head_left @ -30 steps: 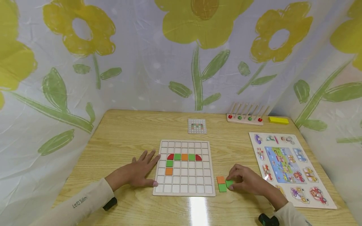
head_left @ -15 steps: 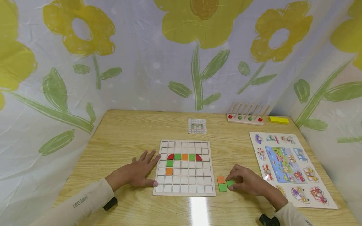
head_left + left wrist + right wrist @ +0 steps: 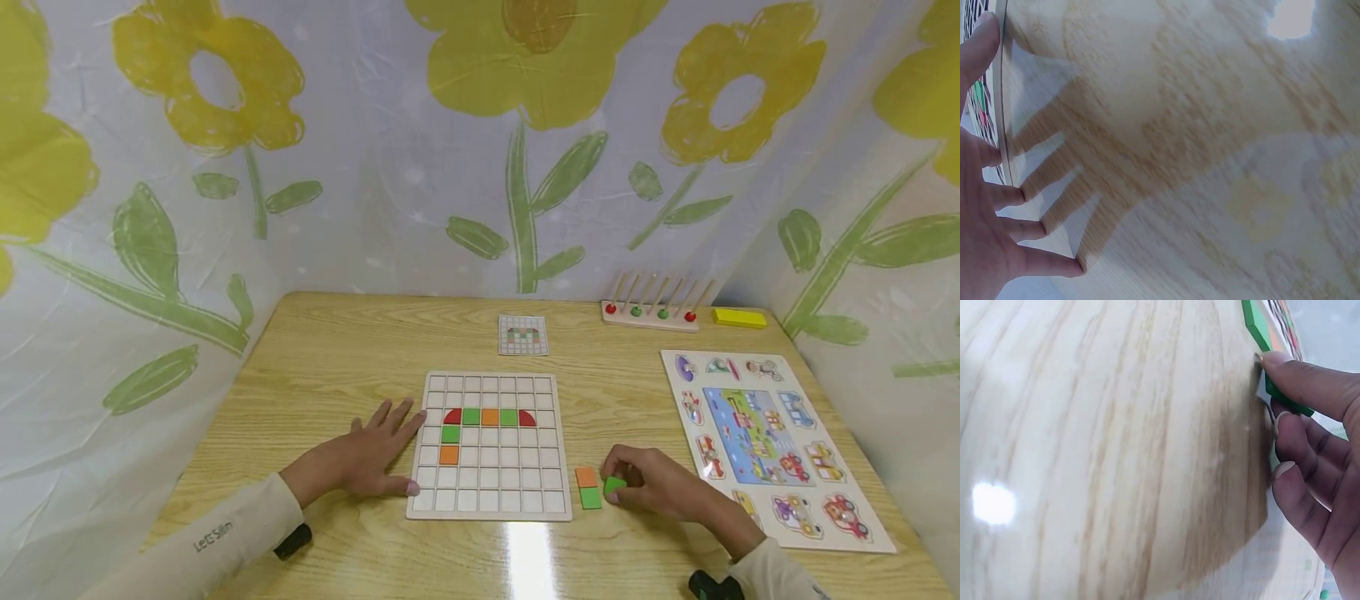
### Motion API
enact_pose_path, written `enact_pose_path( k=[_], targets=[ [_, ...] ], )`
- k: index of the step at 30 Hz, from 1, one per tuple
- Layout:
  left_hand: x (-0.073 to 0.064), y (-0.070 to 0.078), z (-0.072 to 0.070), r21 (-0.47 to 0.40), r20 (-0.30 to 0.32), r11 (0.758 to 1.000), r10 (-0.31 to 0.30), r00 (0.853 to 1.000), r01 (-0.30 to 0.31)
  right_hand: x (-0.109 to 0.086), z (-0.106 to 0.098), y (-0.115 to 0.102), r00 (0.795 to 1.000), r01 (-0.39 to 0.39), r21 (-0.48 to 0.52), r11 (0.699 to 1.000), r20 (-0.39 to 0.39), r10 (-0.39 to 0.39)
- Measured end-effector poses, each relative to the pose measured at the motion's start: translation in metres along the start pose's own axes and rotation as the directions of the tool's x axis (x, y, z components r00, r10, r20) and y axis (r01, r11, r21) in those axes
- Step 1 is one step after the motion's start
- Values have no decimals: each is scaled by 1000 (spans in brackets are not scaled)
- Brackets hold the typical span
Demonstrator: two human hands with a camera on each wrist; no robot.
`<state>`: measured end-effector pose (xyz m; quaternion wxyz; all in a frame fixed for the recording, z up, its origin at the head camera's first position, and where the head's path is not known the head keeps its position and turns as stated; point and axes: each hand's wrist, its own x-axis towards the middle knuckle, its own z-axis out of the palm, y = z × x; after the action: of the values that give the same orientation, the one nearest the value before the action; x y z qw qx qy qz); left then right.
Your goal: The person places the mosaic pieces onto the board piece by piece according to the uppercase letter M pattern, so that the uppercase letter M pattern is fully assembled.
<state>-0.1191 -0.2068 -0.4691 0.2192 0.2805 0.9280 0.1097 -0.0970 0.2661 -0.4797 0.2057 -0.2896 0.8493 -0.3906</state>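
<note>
My left hand (image 3: 375,457) lies with fingers spread on the table, its thumb and index fingertip touching the left edge of the white grid board (image 3: 487,502). In the left wrist view, the same hand (image 3: 991,212) has straight fingers against the wood. My right hand (image 3: 656,482) pinches a green square tile (image 3: 615,485) between thumb and fingers, right of the board; the right wrist view shows the tile (image 3: 1288,400) tilted behind the thumb. Beside it lie an orange tile (image 3: 586,477) and another green tile (image 3: 591,498). On the board, red, green and orange pieces form a row (image 3: 490,417) with two tiles below its left end.
A small pattern card (image 3: 523,335) lies behind the board. At the back right stand a peg rack (image 3: 649,317) with red and green beads and a yellow block (image 3: 738,318). A picture puzzle board (image 3: 772,450) lies to the right. Flowered cloth surrounds the table.
The green tile in my right hand has shifted slightly right, away from the other two loose tiles, and tilted up. My left hand has stayed put.
</note>
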Motion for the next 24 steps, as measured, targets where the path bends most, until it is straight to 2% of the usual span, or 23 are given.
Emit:
enact_pose_path(
  k=[6,13,24],
  targets=[
    [0,0,0,6,0,1000,1,1000,-1,-1,-5,-3,999,-37,14,999,-4,37],
    [0,0,-1,3,0,1000,2,1000,-2,1,-6,-5,999,-20,27,999,-25,21],
    [1,1,-2,9,8,1000,-2,1000,2,11,-5,-8,995,-30,-40,999,-91,26]
  ],
)
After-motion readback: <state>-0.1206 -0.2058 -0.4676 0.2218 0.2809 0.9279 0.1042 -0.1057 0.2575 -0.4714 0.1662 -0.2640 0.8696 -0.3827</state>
